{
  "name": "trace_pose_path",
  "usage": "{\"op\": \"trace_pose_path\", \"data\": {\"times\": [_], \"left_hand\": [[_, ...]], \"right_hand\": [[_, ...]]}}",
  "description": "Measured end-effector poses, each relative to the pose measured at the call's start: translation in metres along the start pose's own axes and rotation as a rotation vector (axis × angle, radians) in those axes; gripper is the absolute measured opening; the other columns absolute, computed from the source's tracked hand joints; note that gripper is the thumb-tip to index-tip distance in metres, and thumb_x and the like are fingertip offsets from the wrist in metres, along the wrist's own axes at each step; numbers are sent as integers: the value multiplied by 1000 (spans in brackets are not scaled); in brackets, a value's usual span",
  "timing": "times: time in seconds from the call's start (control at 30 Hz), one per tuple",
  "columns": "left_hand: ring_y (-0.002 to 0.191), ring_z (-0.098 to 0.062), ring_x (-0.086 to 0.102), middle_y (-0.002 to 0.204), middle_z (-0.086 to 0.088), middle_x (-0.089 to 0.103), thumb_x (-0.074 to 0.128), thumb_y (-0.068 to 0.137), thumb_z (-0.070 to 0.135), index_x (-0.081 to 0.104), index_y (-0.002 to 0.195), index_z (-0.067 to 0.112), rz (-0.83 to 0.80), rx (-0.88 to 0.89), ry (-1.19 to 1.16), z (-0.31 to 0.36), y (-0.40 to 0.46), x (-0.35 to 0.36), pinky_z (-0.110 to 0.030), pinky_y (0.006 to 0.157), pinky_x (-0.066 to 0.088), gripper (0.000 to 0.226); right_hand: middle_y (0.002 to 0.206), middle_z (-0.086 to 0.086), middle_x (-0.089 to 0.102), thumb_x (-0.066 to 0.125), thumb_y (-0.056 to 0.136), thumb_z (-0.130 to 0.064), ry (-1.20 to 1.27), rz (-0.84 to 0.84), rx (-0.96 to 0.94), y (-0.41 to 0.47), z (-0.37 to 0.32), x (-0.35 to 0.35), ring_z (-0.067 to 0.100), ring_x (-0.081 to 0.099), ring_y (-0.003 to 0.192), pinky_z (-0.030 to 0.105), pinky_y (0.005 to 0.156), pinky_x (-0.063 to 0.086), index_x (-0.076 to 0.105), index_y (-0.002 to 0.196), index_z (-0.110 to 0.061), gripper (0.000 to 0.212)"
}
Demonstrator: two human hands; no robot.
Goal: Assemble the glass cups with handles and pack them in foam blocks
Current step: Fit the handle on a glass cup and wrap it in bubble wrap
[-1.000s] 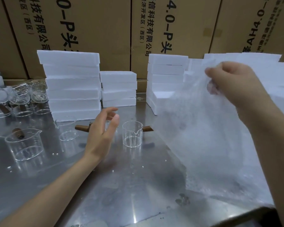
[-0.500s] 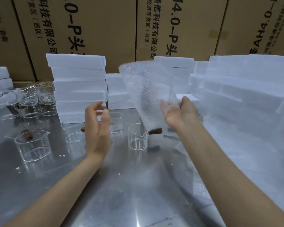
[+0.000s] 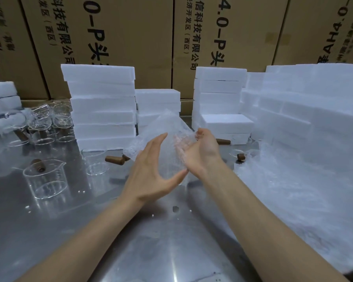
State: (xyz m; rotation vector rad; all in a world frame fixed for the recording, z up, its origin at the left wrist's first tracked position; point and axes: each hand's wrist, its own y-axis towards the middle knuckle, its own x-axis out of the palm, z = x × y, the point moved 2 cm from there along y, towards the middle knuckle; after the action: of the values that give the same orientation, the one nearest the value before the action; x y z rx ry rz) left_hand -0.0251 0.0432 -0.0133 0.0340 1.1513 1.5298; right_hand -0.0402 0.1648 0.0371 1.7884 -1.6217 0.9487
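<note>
Both hands (image 3: 200,151) hold bubble wrap (image 3: 167,135) above steel table (image 3: 90,231).

A clear bubble-wrap sheet (image 3: 167,139) is blurring and hiding whatever sits behind it; both forearms are running off the bottom edge.

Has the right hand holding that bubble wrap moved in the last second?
Yes. The right hand came down and leftward, from level with the foam stacks' tops to low over the table, beside the left hand.

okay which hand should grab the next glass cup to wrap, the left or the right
Probably the left hand: its fingers are straight and free, and the cups stand on its side. The right hand is curled on the bubble wrap.
</note>
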Motion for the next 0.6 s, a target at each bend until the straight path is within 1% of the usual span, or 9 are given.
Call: {"op": "trace_pose_path", "data": {"times": [0.07,0.1,0.17,0.27,0.33,0.4,0.43,0.5,0.6], "left_hand": [[131,8,24,148,19,29,56,66,72,22,148,30,-55,-35,-3,1,-1,2,-45,115,26,99],[135,6,22,151,18,27,57,67,70,20,149,29,-80,-42,-19,2,-1,3,-47,116,24,99],[141,-3,24,153,12,29,62,71,57,22,150,24,-108,-26,-81,4,0,4,-47,117,22,94],[139,-6,30,148,15,32,58,74,28,27,147,22,-39,-66,-126,0,1,1,-26,113,24,79],[132,-6,37,140,14,39,54,79,11,34,144,22,54,-134,-146,-8,4,-4,-12,98,30,69],[122,-8,45,132,14,46,50,83,-2,40,138,22,161,-190,-168,-16,7,-9,-7,87,33,60],[117,-8,47,131,12,48,50,84,-3,42,136,21,210,-215,-178,-21,8,-12,-10,86,35,57],[110,-5,48,129,9,52,55,84,0,44,131,21,285,-259,-169,-27,10,-16,-18,87,35,52],[100,0,46,122,10,53,62,83,6,44,116,27,333,-244,-110,-29,10,-18,-17,79,35,44]], "right_hand": [[130,17,54,31,96,-20,-38,-55,27,-2,2,3,29,52,118,34,98,39,55,106,-4,31],[132,17,53,32,96,-24,-73,-86,49,-3,3,5,28,53,116,34,101,38,54,107,-5,31],[130,14,53,35,96,-33,-136,-153,105,-3,6,7,25,51,114,36,107,34,49,124,-4,42],[121,13,51,40,95,-45,-240,-229,142,-8,6,11,25,49,112,35,104,35,44,121,-12,42],[134,16,47,39,94,-52,-381,-233,145,-11,1,12,26,46,125,36,106,33,43,120,-14,46],[140,17,45,35,95,-55,-563,-209,95,-13,-7,11,26,43,130,35,105,36,51,118,-14,50],[135,13,53,32,95,-55,-667,-180,33,-15,-11,9,23,51,125,34,101,39,57,113,-14,51],[105,6,72,27,97,-53,-820,-83,-173,-19,-19,2,15,69,94,28,87,49,68,92,-17,55],[62,3,71,31,99,-37,-801,134,-494,-25,-26,-15,10,62,49,19,50,47,65,60,-15,57]]}}
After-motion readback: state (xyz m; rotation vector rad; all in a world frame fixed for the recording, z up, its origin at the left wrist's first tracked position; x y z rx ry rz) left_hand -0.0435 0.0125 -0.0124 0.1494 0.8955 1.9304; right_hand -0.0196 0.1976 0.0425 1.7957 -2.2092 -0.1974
